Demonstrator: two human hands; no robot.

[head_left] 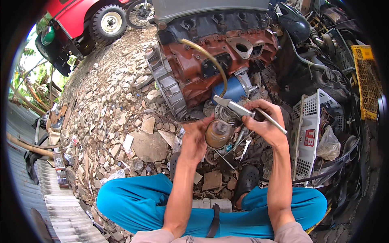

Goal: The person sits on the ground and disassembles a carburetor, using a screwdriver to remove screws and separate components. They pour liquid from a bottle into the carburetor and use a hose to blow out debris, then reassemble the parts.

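My left hand (194, 139) is closed around the side of a clear, amber-tinted bowl (218, 134), which has a round metal top and looks like a filter bowl. My right hand (268, 123) grips silver pliers (240, 109), with one handle jutting out past the fingers. The jaws point left over the bowl's metal top; whether they touch it I cannot tell. A yellowish hose (216, 64) curves down from the rusty-red engine block (184, 56) toward the pliers. Behind the hands is a blue cylindrical filter (231, 90). A combination wrench (245, 148) lies just below them.
A white plastic crate (306, 139) and a yellow crate (363, 81) stand at the right among dark parts. Broken stone (109, 109) covers the ground. A red vehicle (73, 14) stands at the far left. Corrugated sheets (60, 206) lie at the near left.
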